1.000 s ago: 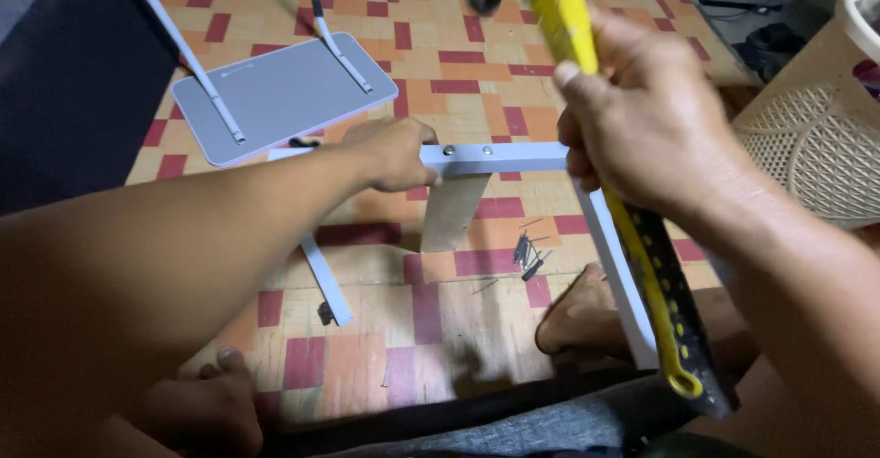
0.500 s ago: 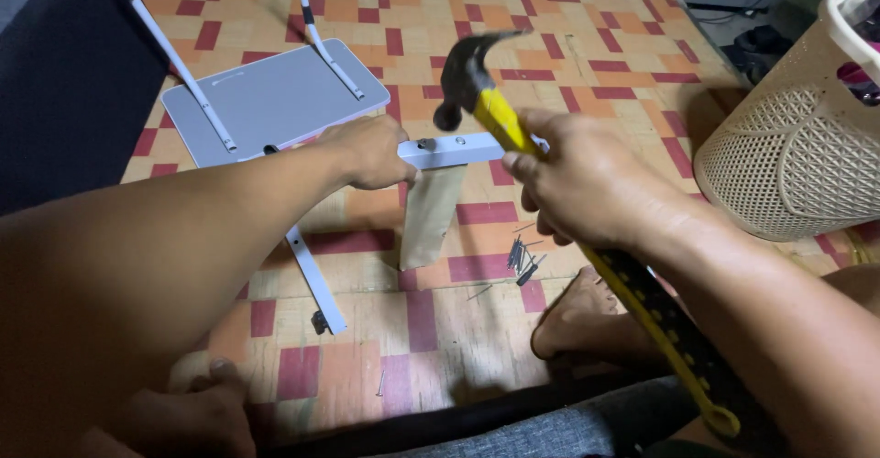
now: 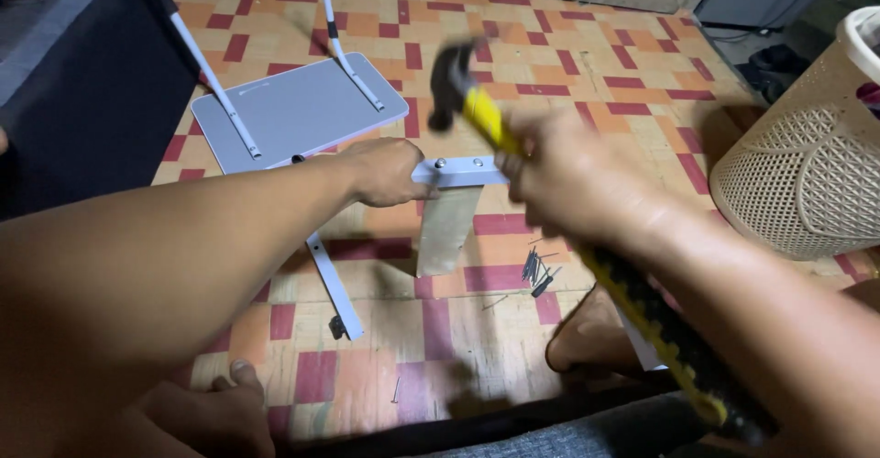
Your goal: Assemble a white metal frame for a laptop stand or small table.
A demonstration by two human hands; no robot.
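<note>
— What are you handling?
— Your hammer (image 3: 477,110) has a dark metal head and a glossy yellow-and-black grip; the frame bar (image 3: 458,172) is matt grey painted metal.
— And nearby?
— Smooth glazed floor tiles (image 3: 587,73), a cream woven plastic basket (image 3: 807,174).

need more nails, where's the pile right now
In the head view the nails lie on the tiled floor, right of centre, just below the right hand and beside the wooden block.
</note>
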